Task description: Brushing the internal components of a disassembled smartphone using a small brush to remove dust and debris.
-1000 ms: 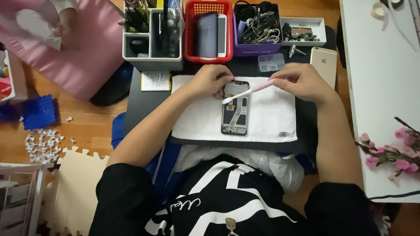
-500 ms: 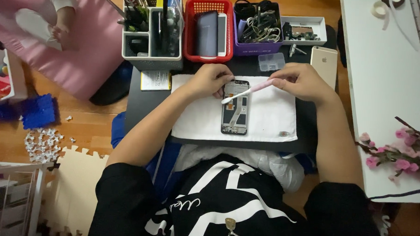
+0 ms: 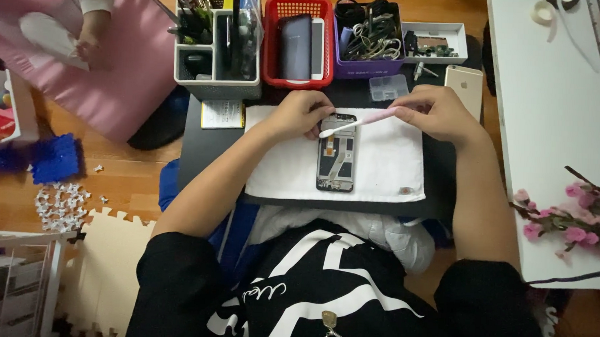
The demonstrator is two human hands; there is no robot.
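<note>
**Opened phone brushed at a low black table**

You sat over an opened phone (image 3: 336, 153) that lay flat on a white cloth (image 3: 386, 166), its back off and its inner parts showing. Your left hand (image 3: 306, 113) rested on the phone's top left corner, fingers curled down onto the frame to steady it. Your right hand (image 3: 438, 113) was closed around the handle of a pink-and-white brush (image 3: 356, 122), whose white head pointed at the phone's upper end, beside your left fingertips.

The phone looked light, stiff and thin, and its exposed boards appeared fragile; the safest hold seemed to be the outer frame edges, as your left hand had it, not the open middle. The cloth under it probably kept it from sliding. The brush looked light and slim, best gripped well back on the handle.

Beyond the cloth stood a red basket (image 3: 300, 5) with two flat devices, a grey organiser (image 3: 218, 86) of tools, a purple bin (image 3: 369, 64) of cables and a small clear box (image 3: 388, 87). A gold phone (image 3: 464, 84) lay face down just past your right hand.
</note>
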